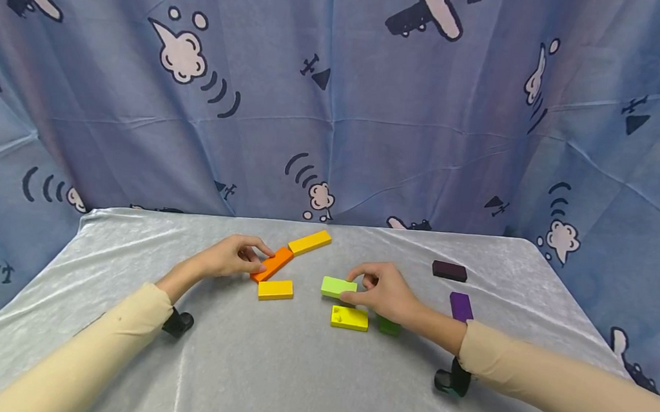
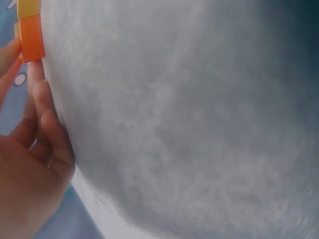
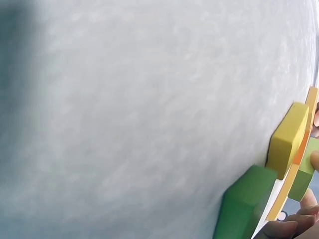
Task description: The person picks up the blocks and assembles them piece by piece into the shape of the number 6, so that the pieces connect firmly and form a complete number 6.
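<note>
With thumb and fingertips, my left hand [image 1: 227, 257] pinches an orange block [image 1: 277, 263] lying slantwise on the cloth. One end of it meets a longer amber block [image 1: 310, 242]; a shorter amber block [image 1: 275, 290] lies just in front. My right hand [image 1: 388, 292] pinches a light green block [image 1: 338, 288] by its right end, thumb on the near side. Right before that block is a yellow block [image 1: 350, 319] with a small raised bit on top. A dark green block [image 3: 246, 204], partly hidden under the right hand in the head view, sits beside the yellow one.
Farther right lie a purple block [image 1: 461, 306], partly covered by the right forearm, and a blackish block [image 1: 449, 271]. Pale grey velvety cloth [image 1: 224, 366] covers the table. A blue curtain [image 1: 280, 98] with printed planes and clouds hangs behind its far edge.
</note>
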`<action>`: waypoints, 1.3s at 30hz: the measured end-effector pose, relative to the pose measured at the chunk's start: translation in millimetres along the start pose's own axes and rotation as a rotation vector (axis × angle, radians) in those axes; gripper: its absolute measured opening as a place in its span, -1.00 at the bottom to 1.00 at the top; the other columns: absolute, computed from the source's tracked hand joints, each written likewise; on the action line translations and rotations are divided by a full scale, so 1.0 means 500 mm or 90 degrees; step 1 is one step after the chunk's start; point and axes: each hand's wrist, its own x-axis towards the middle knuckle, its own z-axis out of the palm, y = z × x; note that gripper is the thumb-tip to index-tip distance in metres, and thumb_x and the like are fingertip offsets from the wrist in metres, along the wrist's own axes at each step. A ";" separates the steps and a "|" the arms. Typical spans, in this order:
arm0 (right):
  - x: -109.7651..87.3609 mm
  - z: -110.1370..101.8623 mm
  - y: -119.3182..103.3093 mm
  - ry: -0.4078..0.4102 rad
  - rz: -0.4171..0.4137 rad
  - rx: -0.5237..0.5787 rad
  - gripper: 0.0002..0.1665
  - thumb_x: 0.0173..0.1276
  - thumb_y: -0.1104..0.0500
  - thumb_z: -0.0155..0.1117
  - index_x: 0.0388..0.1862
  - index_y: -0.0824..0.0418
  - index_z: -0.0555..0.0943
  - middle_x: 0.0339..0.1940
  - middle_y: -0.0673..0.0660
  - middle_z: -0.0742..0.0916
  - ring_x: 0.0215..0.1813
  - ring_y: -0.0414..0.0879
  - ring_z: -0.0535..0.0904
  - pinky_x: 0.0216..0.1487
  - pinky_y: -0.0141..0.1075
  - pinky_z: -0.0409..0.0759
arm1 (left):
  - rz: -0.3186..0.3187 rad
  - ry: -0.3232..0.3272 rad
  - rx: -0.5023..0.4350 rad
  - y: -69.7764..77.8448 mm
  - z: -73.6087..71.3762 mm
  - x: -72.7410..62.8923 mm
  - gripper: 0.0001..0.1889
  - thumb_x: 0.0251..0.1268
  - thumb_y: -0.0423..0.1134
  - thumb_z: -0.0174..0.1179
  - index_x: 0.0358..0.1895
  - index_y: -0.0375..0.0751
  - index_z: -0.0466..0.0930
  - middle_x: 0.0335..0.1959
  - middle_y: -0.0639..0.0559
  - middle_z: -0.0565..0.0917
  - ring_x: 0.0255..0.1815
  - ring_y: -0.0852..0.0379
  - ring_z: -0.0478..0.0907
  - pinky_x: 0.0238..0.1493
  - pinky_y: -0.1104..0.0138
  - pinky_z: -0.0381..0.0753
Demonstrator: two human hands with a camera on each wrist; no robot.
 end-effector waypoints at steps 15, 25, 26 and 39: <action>0.011 0.034 -0.024 -0.026 0.008 0.002 -0.74 0.13 0.16 0.65 -0.24 0.16 0.76 -0.70 -0.04 0.30 -0.59 -0.15 0.23 -0.51 -0.35 0.17 | -0.010 0.006 0.004 -0.002 -0.001 -0.002 -0.72 0.38 -0.40 0.31 0.12 -0.30 0.68 -0.23 -0.06 0.73 -0.24 0.04 0.61 -0.21 0.25 0.58; 0.021 0.050 -0.032 -0.017 0.019 -0.021 -0.74 0.11 0.15 0.67 -0.26 0.15 0.76 -0.70 -0.04 0.30 -0.61 -0.16 0.22 -0.53 -0.35 0.14 | -0.032 0.006 0.009 -0.002 0.003 0.004 -0.71 0.38 -0.40 0.32 0.13 -0.24 0.69 -0.20 -0.03 0.73 -0.22 0.05 0.60 -0.16 0.22 0.60; 0.023 0.051 -0.032 -0.019 0.021 -0.020 -0.74 0.11 0.15 0.67 -0.26 0.15 0.76 -0.70 -0.04 0.30 -0.61 -0.16 0.22 -0.53 -0.36 0.14 | -0.032 0.006 0.009 -0.001 0.004 0.005 -0.71 0.38 -0.40 0.32 0.13 -0.24 0.69 -0.20 -0.03 0.73 -0.21 0.05 0.61 -0.15 0.22 0.60; 0.035 0.073 -0.036 -0.016 0.029 -0.021 -0.75 0.13 0.15 0.66 -0.26 0.15 0.76 -0.73 -0.04 0.31 -0.64 -0.17 0.20 -0.55 -0.37 0.14 | -0.018 0.003 0.003 0.001 0.000 0.001 -0.71 0.38 -0.40 0.31 0.13 -0.30 0.68 -0.22 -0.06 0.73 -0.22 0.04 0.61 -0.19 0.24 0.59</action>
